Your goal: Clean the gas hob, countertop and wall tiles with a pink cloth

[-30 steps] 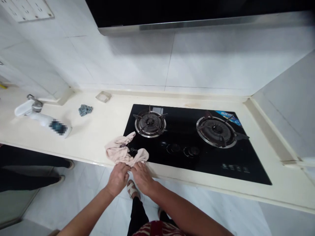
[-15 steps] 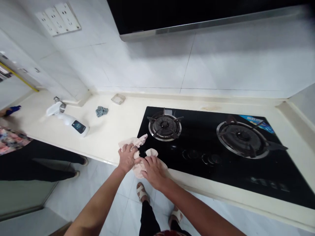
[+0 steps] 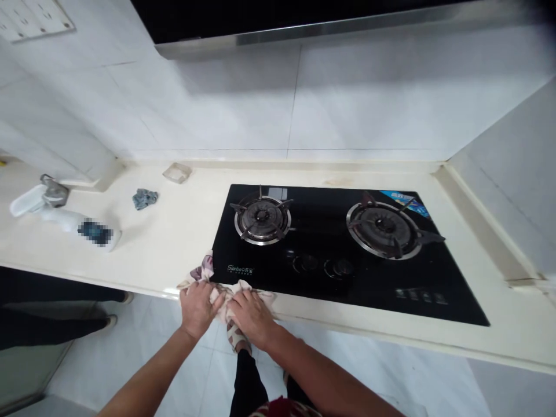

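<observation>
A pale pink cloth [image 3: 205,267] with dark purplish patches lies bunched at the front left corner of the black gas hob [image 3: 313,278], partly draped over the counter's front edge. My left hand [image 3: 197,307] is closed on its left part. My right hand [image 3: 251,313] grips the cloth just to the right, close beside the left hand. Folds of cloth show between and below the fingers. Just above the hands, a printed brand name shows on the glass. The left burner [image 3: 262,215] is farther back, and two control knobs sit right of the hands.
On the counter [image 3: 174,231] to the left lie a white spray bottle [image 3: 69,222], a crumpled grey-blue rag [image 3: 145,198] and a small clear dish [image 3: 177,172]. A range hood [image 3: 304,29] overhangs the back. Another person's dark-trousered legs [image 3: 56,313] stand at left.
My view has swung to the right. Both hands have drawn the cloth toward the counter's front edge, uncovering the printed name on the hob. The other person's upper body has left the view.
</observation>
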`<state>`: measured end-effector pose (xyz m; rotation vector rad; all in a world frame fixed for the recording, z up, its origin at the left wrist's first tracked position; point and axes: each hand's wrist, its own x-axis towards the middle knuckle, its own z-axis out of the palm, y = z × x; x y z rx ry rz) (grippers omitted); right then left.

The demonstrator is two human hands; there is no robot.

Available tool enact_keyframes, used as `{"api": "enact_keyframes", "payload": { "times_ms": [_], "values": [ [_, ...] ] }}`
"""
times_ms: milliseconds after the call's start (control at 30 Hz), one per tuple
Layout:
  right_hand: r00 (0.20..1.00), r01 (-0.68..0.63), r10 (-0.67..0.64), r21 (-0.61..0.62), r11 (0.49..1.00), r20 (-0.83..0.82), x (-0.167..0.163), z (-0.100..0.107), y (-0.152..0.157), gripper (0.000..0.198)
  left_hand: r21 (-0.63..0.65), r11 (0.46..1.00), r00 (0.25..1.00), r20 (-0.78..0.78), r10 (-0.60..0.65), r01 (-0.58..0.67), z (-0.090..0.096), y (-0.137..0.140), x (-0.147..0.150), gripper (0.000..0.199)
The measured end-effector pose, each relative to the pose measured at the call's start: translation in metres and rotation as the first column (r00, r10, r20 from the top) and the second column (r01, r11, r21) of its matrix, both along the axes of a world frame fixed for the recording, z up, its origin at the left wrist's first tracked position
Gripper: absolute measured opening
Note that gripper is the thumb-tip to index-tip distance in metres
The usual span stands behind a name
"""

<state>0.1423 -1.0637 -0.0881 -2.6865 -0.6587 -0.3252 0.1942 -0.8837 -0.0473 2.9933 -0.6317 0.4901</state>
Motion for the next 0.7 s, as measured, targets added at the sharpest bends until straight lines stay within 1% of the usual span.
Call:
{"api": "enact_keyframes", "payload": {
  "times_ms": [100, 167, 267, 333, 400, 433, 467, 533, 567, 600, 633, 700],
  "values": [
    [0.997, 0.073, -0.074, 0.063, 0.995, 0.013, -0.029, -0.014, -0.041, 0.009, -0.032, 0.991, 0.989, -0.056, -0.134, 0.133, -0.002, -0.037, -0.03, 0.032],
    [0.994, 0.089, -0.096, 0.118, 0.989, 0.055, -0.05, -0.025, -0.08, 0.012, -0.076, 0.972, 0.965, -0.127, -0.23, 0.222, -0.006, -0.074, -0.048, 0.034],
    [0.989, 0.082, -0.097, 0.138, 0.987, 0.108, -0.085, -0.041, -0.153, 0.023, -0.121, 0.95, 0.905, -0.291, -0.312, 0.288, -0.016, -0.148, -0.072, 0.042],
    [0.985, 0.131, -0.144, 0.132, 0.983, 0.097, -0.113, -0.05, -0.207, 0.027, -0.128, 0.94, 0.846, -0.409, -0.341, 0.317, -0.025, -0.203, -0.087, 0.051],
    [0.972, 0.197, -0.213, 0.153, 0.968, 0.095, -0.142, -0.058, -0.261, 0.025, -0.155, 0.901, 0.767, -0.479, -0.428, 0.406, -0.032, -0.255, -0.103, 0.06],
    [0.968, 0.217, -0.234, 0.159, 0.963, 0.092, -0.156, -0.062, -0.287, 0.023, -0.175, 0.873, 0.73, -0.489, -0.478, 0.455, -0.035, -0.277, -0.11, 0.058],
    [0.963, 0.241, -0.256, 0.161, 0.957, 0.079, -0.169, -0.066, -0.31, 0.022, -0.216, 0.829, 0.695, -0.461, -0.552, 0.515, -0.037, -0.295, -0.117, 0.053],
    [0.952, 0.274, -0.291, 0.156, 0.949, 0.095, -0.187, -0.074, -0.344, 0.026, -0.27, 0.749, 0.655, -0.364, -0.661, 0.606, -0.041, -0.319, -0.126, 0.046],
    [0.945, 0.287, -0.306, 0.156, 0.945, 0.113, -0.192, -0.077, -0.355, 0.028, -0.278, 0.72, 0.642, -0.328, -0.693, 0.636, -0.042, -0.324, -0.128, 0.045],
    [0.939, 0.296, -0.316, 0.152, 0.943, 0.134, -0.195, -0.08, -0.359, 0.029, -0.275, 0.706, 0.635, -0.31, -0.707, 0.652, -0.043, -0.325, -0.128, 0.045],
    [0.935, 0.301, -0.322, 0.144, 0.943, 0.152, -0.194, -0.082, -0.357, 0.029, -0.267, 0.704, 0.634, -0.309, -0.709, 0.658, -0.043, -0.321, -0.126, 0.046],
    [0.928, 0.305, -0.323, 0.124, 0.944, 0.183, -0.184, -0.081, -0.335, 0.028, -0.256, 0.722, 0.651, -0.315, -0.69, 0.642, -0.042, -0.3, -0.117, 0.051]
  ]
}}
